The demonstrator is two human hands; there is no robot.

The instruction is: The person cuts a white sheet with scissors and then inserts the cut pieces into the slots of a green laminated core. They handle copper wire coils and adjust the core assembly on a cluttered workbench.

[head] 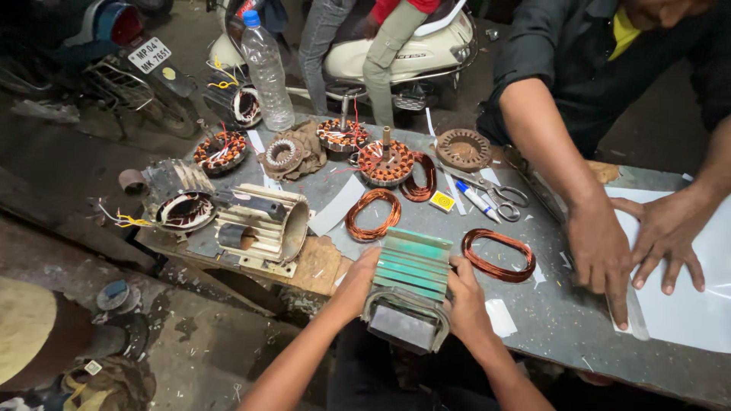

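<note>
On the far left of the bench (548,320) lay a cream motor housing (263,226) and, beside it, a wound stator (185,211) with yellow leads trailing over the edge; a knock there could have pulled those leads or rolled the housing off.

Right of them a copper coil (373,215) lay flat and loose, close behind the green casing (409,285). The casing stood tipped at the near edge of the bench, part of it out past the edge. The left hand (354,285) was clamped on its left flank and the right hand (466,301) on its right flank, fingers pressed to the ribbed sides. With so much of the weight over the edge, a slip of either palm on the ribs would likely have dropped it to the floor, and the ribs could have nipped a finger.

A second coil (499,254) sat just beside the right hand; a sideways swing of the casing could have bent or unwound it. Scissors (499,194) lay further back. On the right a co-worker's hands (632,247) pressed a white sheet (685,281) flat, near enough that a jolt to the bench might have shifted it.
</note>
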